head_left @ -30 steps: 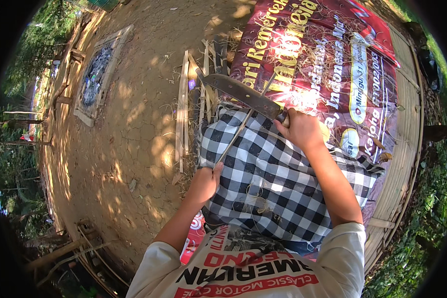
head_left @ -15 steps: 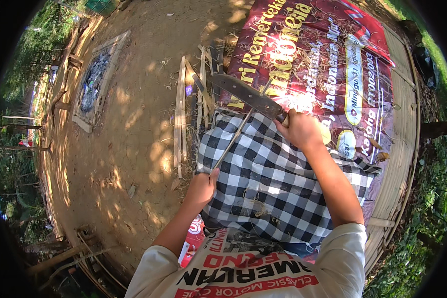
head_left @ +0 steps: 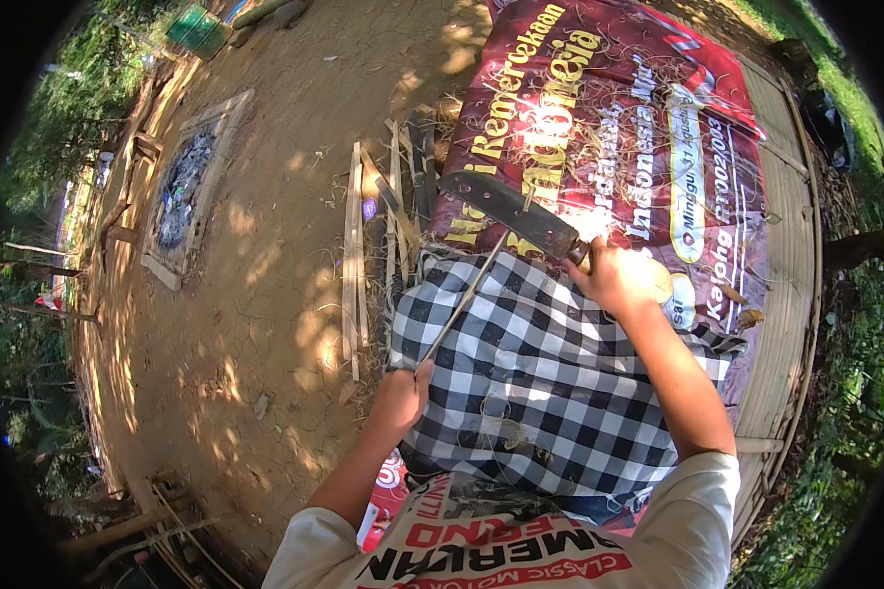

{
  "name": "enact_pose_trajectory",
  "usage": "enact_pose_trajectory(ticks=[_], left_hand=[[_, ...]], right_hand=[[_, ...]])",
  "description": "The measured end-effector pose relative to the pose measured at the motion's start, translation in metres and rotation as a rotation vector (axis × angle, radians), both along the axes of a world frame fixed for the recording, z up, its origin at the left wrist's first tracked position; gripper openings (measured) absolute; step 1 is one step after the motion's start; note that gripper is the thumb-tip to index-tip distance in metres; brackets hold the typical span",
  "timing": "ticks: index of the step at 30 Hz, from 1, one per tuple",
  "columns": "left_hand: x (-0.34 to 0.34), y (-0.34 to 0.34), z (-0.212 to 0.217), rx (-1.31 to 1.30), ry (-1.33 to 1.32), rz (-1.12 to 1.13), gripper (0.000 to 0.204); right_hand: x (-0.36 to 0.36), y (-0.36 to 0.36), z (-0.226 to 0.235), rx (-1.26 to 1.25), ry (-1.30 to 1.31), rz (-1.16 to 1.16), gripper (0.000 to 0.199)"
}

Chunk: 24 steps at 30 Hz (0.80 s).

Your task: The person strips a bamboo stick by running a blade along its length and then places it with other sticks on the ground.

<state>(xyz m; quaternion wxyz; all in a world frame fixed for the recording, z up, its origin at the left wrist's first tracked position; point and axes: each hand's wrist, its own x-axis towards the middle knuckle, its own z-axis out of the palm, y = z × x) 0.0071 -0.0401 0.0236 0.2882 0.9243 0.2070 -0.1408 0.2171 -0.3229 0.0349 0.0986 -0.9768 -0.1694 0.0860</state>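
Steadily, the left grip (head_left: 401,401) is closing around the near end of a thin stick (head_left: 467,297), fingers wrapped and no gap showing. The right grip (head_left: 619,280) is clasping the handle of a broad, dark knife (head_left: 511,211), just as fully. The stick is slanting forward and rightward over a checked cloth (head_left: 530,363), and the blade is lying across it near the far end, its tip pointing forward-left; whether the edge is biting in is hard to tell. Beyond, curly shavings (head_left: 648,79) are littering a maroon banner (head_left: 501,108). Pale strips (head_left: 350,265) are resting to the left.
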Motion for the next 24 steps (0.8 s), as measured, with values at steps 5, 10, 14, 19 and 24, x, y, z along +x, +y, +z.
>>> enact_pose_trajectory(ticks=[5,10,14,19,24], left_hand=[[-0.004,0.001,-0.004,0.044,-0.003,-0.01,0.06],[-0.004,-0.001,0.001,0.057,0.015,-0.025,0.065],[-0.007,0.003,-0.011,0.059,-0.045,-0.028,0.066],[-0.011,0.005,-0.013,0.043,-0.107,-0.04,0.063],[-0.011,0.003,-0.019,0.068,-0.09,-0.008,0.062]], right_hand=[[-0.038,0.027,-0.016,-0.007,-0.09,0.331,0.054],[-0.001,-0.009,-0.025,-0.07,-0.254,0.195,0.058],[0.018,-0.052,-0.014,-0.043,-0.37,-0.061,0.049],[-0.018,-0.065,-0.003,-0.029,-0.221,-0.169,0.049],[-0.043,-0.046,0.006,0.114,-0.13,-0.306,0.045]])
